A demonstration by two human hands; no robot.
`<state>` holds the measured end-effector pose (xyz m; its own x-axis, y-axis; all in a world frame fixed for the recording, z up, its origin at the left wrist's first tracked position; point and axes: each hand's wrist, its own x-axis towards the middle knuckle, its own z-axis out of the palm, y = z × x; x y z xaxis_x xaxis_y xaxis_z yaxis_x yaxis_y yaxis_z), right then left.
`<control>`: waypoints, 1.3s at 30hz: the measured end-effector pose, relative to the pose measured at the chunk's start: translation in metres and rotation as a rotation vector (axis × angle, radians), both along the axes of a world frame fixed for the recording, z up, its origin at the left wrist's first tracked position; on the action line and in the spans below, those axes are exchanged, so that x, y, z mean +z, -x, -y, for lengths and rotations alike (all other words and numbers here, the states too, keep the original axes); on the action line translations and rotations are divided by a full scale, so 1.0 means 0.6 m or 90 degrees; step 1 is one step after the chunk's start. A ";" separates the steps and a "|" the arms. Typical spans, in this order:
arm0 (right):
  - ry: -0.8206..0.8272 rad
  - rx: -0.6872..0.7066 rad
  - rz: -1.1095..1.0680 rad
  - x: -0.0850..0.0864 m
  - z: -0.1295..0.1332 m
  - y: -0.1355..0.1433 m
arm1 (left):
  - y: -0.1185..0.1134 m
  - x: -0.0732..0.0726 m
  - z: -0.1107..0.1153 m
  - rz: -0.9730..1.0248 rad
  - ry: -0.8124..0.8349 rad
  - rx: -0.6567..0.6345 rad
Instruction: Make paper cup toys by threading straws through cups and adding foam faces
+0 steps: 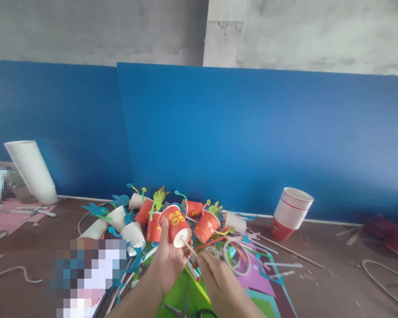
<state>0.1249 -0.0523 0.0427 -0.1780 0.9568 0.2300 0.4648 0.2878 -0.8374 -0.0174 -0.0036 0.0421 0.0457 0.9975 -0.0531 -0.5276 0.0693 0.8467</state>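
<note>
A red paper cup with yellow print (176,221) is held by my left hand (168,260), its white base turned toward me. My right hand (215,274) pinches a thin wooden stick (188,245), whose far end meets the middle of the cup's base. Whether the tip has gone through the base cannot be made out. Just behind my hands lie several red and white cups with paper and pipe-cleaner pieces, among them a red cup (207,227) and a white cup (133,236). Below my hands are a marker (193,271) and scissors (185,309) on green paper.
Stacked red-and-white cups (292,212) stand at the right, and a tall white cup stack (33,172) leans at the left. Straws, a white ring (236,257) and purple paper (259,279) lie right of my hands. A blue partition (252,141) borders the table's back.
</note>
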 end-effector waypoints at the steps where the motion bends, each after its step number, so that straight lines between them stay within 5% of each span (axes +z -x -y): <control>1: 0.004 -0.012 0.013 -0.001 -0.002 -0.001 | -0.001 0.000 -0.001 0.020 0.035 -0.016; 5: 0.024 -0.009 0.074 -0.003 -0.009 -0.007 | -0.002 0.002 -0.003 0.106 0.154 -0.074; 16: 0.075 -0.028 0.029 -0.008 -0.007 -0.006 | 0.001 -0.004 -0.005 0.102 0.167 -0.048; 22: 0.066 0.032 0.107 0.017 -0.011 -0.014 | 0.000 -0.004 -0.002 0.075 0.105 -0.023; 29: 0.129 0.201 0.176 0.079 0.007 -0.111 | 0.006 -0.020 -0.018 -0.120 -0.110 0.095; 32: 0.188 0.189 -0.062 0.086 0.011 -0.133 | 0.006 -0.031 -0.024 -0.205 -0.133 0.140; 36: 0.111 0.066 -0.540 0.092 -0.004 -0.126 | 0.002 -0.044 -0.021 -0.291 -0.221 0.153; 39: 0.127 0.022 -0.646 0.098 -0.016 -0.115 | 0.001 -0.051 -0.019 -0.303 -0.257 0.155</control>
